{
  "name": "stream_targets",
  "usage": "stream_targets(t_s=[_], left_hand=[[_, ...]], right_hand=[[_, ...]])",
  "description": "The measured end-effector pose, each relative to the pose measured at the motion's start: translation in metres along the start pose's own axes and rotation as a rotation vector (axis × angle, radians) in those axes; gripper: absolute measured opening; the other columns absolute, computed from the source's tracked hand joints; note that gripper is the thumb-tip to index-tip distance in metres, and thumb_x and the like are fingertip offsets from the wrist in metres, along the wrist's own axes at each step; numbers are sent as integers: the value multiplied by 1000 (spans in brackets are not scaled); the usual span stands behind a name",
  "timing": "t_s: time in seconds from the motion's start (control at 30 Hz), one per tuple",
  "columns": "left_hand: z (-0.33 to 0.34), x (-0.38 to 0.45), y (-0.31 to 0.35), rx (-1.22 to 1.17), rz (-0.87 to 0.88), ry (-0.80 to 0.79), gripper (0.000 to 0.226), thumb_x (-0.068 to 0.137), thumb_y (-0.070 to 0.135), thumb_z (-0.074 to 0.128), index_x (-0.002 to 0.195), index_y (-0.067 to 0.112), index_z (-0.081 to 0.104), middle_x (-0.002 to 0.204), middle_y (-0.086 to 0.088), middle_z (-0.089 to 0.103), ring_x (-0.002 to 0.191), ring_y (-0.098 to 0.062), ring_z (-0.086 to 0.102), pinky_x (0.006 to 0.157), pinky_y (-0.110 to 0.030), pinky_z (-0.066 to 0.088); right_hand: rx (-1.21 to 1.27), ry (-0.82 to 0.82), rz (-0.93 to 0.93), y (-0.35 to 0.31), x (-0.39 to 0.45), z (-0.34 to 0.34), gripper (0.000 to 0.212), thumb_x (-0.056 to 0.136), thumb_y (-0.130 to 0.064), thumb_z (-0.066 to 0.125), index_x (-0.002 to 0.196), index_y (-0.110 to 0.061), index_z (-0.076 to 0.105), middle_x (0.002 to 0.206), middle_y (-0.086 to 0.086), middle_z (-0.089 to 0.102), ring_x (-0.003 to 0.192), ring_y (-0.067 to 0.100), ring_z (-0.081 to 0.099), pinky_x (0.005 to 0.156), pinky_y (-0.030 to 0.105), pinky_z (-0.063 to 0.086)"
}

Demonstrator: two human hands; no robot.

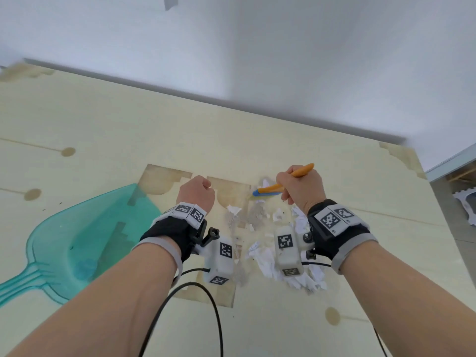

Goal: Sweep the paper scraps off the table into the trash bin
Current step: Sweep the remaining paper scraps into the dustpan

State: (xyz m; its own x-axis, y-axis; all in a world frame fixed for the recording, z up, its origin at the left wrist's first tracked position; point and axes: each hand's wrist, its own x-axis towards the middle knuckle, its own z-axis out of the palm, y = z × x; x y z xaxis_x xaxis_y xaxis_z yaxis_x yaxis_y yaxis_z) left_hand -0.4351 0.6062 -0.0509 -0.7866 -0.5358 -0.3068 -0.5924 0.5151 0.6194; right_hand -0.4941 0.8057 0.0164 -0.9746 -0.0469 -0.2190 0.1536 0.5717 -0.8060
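Paper scraps (268, 256) lie torn and heaped on the table (103, 124), just below and between the two wrists. Right hand (300, 188) is curled around the orange handle of a small brush (280, 185), whose blue head rests on the table just left of its knuckles. Left hand (197, 193) is balled into an empty fist. Left of it lies a translucent green dustpan (85, 243), apparently holding no scraps.

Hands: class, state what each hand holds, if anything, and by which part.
The right hand grips the small brush partway along its orange handle, bristles down by the paper scraps. The left hand is a closed fist, with nothing visible in it.
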Motion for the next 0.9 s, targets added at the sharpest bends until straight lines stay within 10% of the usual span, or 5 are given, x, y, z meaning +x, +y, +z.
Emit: stream_targets(t_s=[0.9], left_hand=[[-164,-101,-172,486,-230,178,40,86,24,53,123,10,49,123,-10,50,116,-28,46,99,-45,35]], right_hand=[[52,70,-37,-56,-146,86,15,82,-23,58,73,-13,62,60,10,64,46,16,52,53,23,43]])
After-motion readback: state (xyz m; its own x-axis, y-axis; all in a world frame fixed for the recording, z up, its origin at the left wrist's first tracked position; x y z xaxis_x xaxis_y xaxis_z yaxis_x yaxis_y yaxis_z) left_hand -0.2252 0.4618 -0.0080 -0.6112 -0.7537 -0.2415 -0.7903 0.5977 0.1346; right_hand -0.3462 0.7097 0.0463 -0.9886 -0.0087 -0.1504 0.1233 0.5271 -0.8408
